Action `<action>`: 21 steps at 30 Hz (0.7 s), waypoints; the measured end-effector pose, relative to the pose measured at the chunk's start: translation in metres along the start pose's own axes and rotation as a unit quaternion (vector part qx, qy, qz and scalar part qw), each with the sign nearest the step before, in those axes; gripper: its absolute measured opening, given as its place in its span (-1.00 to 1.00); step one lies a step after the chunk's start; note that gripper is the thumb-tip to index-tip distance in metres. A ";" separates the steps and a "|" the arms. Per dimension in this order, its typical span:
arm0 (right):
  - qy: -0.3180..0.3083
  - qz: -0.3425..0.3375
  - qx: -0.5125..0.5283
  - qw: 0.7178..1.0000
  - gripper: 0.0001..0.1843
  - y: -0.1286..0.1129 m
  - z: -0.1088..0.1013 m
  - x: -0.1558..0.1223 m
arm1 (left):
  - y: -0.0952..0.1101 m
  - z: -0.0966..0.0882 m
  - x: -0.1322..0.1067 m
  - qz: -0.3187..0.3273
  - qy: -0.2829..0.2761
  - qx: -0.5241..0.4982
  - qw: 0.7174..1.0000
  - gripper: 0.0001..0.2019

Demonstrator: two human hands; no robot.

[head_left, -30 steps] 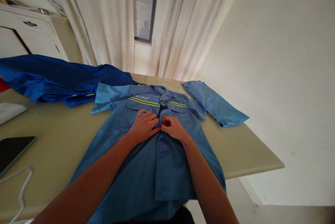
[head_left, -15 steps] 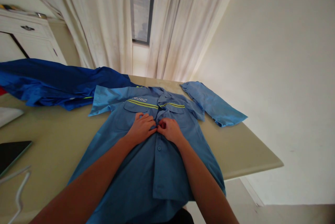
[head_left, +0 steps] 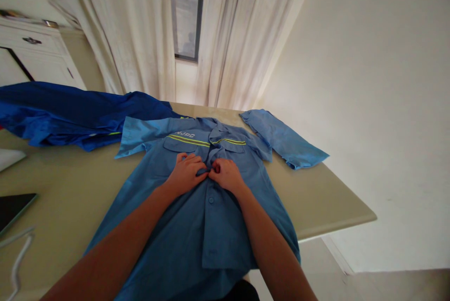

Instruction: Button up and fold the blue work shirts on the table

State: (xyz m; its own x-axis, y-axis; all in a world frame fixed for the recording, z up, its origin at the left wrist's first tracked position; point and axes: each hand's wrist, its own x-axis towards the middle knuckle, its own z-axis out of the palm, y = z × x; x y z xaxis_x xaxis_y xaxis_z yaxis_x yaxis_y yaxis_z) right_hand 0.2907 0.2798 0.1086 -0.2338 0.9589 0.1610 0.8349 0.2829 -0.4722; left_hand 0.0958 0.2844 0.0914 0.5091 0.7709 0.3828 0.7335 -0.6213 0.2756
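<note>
A blue short-sleeved work shirt (head_left: 183,240) lies front up on the table, its collar away from me and its hem over the near edge. Yellow stripes and white letters cross the chest. At the middle of the front placket, my left hand (head_left: 187,172) pinches the cloth of one front edge. Right beside it, my right hand (head_left: 226,173) has its fingers closed on the other edge, the fingertips of both hands nearly touching. Whether a button sits between them is hidden. Below the hands a button (head_left: 211,200) shows on the placket, and above them the front gapes apart.
A lighter blue folded garment (head_left: 286,139) lies at the right, and a dark blue garment (head_left: 70,113) at the back left. On the table's (head_left: 330,198) left side are a dark flat device (head_left: 14,208) and a white cable (head_left: 19,259). Curtains (head_left: 140,29) hang behind.
The view has shifted slightly, so everything sits a little further left. Both hands stay at the same spot on the placket, with hardly any finger movement visible.
</note>
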 end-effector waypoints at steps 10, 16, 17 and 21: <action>0.009 -0.026 0.126 0.992 -0.85 0.008 0.003 0.002 | 0.003 0.009 0.001 -0.066 -0.031 -0.041 0.996 -0.81; 0.016 -0.037 0.078 0.996 -0.94 0.004 0.003 -0.001 | 0.001 0.013 0.002 -0.087 -0.027 -0.039 0.995 -0.83; 0.020 -0.042 0.071 0.996 -0.93 0.003 0.003 -0.001 | 0.000 0.014 0.002 -0.089 -0.026 -0.041 0.995 -0.83; 0.014 -0.040 0.060 0.997 -0.89 0.002 0.001 -0.001 | -0.002 0.016 0.002 -0.079 -0.026 -0.046 0.995 -0.81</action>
State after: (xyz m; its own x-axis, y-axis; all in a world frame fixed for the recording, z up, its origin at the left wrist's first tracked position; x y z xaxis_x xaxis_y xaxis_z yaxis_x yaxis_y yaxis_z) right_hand 0.2917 0.2794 0.1066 -0.2821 0.9327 0.2247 0.7479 0.3604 -0.5575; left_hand 0.1021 0.2896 0.0778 0.4153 0.8648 0.2823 0.7632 -0.5001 0.4091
